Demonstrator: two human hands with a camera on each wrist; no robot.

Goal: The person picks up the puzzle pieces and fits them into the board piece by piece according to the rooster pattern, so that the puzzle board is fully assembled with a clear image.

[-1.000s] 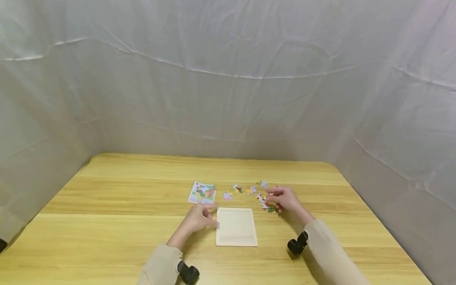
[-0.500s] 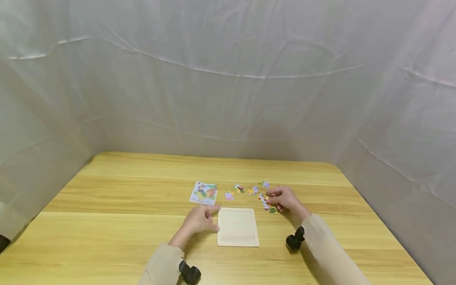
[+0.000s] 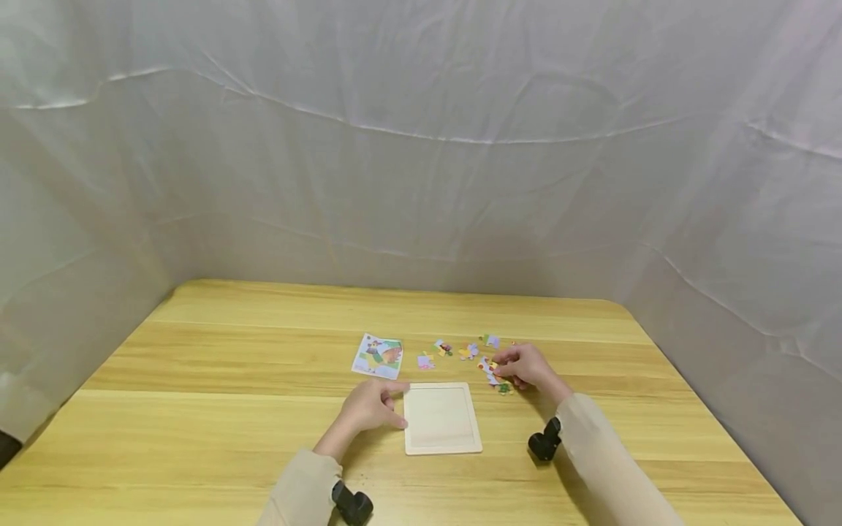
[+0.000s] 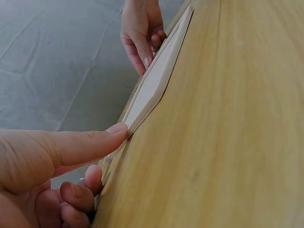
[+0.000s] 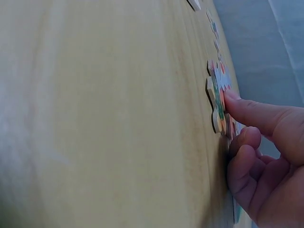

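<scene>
A shallow pale wooden puzzle tray [image 3: 442, 416] lies flat on the table in the head view. At its left edge is my left hand [image 3: 370, 405], the index fingertip by the upper corner and the thumb against the side. In the left wrist view the left thumb [image 4: 90, 145] rests on the tray's rim, the other visible fingers curled. To the tray's upper right, my right hand [image 3: 526, 367] pinches a colourful jigsaw piece [image 3: 490, 367] among a cluster of pieces. The right thumb [image 5: 242, 104] touches the cluster in the right wrist view; the index fingertip is hidden there.
A square picture card [image 3: 378, 356] lies beyond the left hand. Loose jigsaw pieces are scattered behind the tray, including a lilac one [image 3: 425, 361] and a yellow-lilac one [image 3: 469, 351]. Grey cloth [image 3: 421, 183] hangs around the wooden table [image 3: 197, 409].
The left thumb has slid slightly down along the tray's side, and the index fingertip has come to its corner. The right hand stays at the pieces with little movement. The head view shifts slightly.
</scene>
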